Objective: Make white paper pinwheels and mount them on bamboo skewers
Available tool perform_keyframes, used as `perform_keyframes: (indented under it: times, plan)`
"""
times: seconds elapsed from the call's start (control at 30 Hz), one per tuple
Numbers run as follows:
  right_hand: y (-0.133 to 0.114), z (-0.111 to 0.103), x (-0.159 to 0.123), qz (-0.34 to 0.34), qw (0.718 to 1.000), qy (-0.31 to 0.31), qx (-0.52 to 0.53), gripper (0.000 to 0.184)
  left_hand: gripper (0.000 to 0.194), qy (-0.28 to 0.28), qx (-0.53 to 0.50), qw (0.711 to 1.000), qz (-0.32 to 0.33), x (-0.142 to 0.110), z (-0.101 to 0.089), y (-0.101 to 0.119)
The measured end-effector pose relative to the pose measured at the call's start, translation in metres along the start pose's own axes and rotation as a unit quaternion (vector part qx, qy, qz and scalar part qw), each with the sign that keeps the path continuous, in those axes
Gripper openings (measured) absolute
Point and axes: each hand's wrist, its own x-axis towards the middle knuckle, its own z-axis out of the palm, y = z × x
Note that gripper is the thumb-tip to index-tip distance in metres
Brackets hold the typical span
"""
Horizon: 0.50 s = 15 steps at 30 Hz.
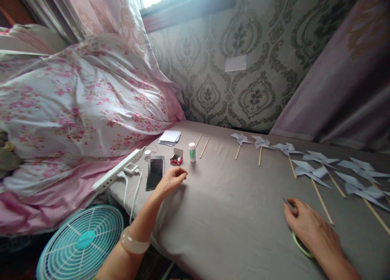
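Observation:
My left hand [173, 180] hovers over the left part of the table, just right of a black phone [155, 176]. Its fingers are curled together, and anything between them is too small or hidden to make out. Beyond it stand a small open red box [176, 158] with small dark items inside and a white glue stick [192, 153] with a green label. At the right, my right hand [309, 223] is closed around scissors [300, 245]; the blade tip pokes out at the front and a pale green handle loop shows below. Several white paper pinwheels [310, 172] on wooden sticks lie beyond that hand.
Two loose wooden sticks [204, 148] lie behind the glue stick, near a stack of white paper [170, 137]. A power strip [117, 171] with plugged white cables runs along the left edge of the cloth-covered table [231, 215]. Below it stands a turquoise fan [87, 239].

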Motion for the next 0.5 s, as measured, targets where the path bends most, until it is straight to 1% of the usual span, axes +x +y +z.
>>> perform_keyframes:
  times: [0.1,0.2,0.27,0.33,0.43,0.5]
  plan:
    - [-0.001,-0.001,0.001,0.007,1.0,0.0,0.004,0.047,0.03,0.05,0.027,0.998,-0.002,0.015,-0.021,-0.001]
    - [-0.003,-0.004,0.001,0.023,1.0,-0.007,0.004,0.049,0.029,0.093,0.068,0.993,0.023,0.038,-0.04,-0.006]
    - [-0.003,-0.003,0.001,0.028,1.0,-0.015,0.001,0.051,0.03,0.11,0.109,0.987,0.046,0.057,-0.053,-0.01]
    - [-0.002,-0.001,0.001,0.024,1.0,-0.01,-0.003,0.053,0.029,0.142,0.186,0.97,0.061,0.078,-0.064,-0.014]
    - [-0.001,0.005,0.002,0.019,1.0,0.004,-0.005,0.052,0.029,0.172,0.225,0.958,0.051,0.112,-0.082,-0.02]
    - [-0.001,0.007,0.002,0.019,1.0,0.006,-0.005,0.052,0.026,0.182,0.25,0.95,0.046,0.134,-0.091,-0.023]
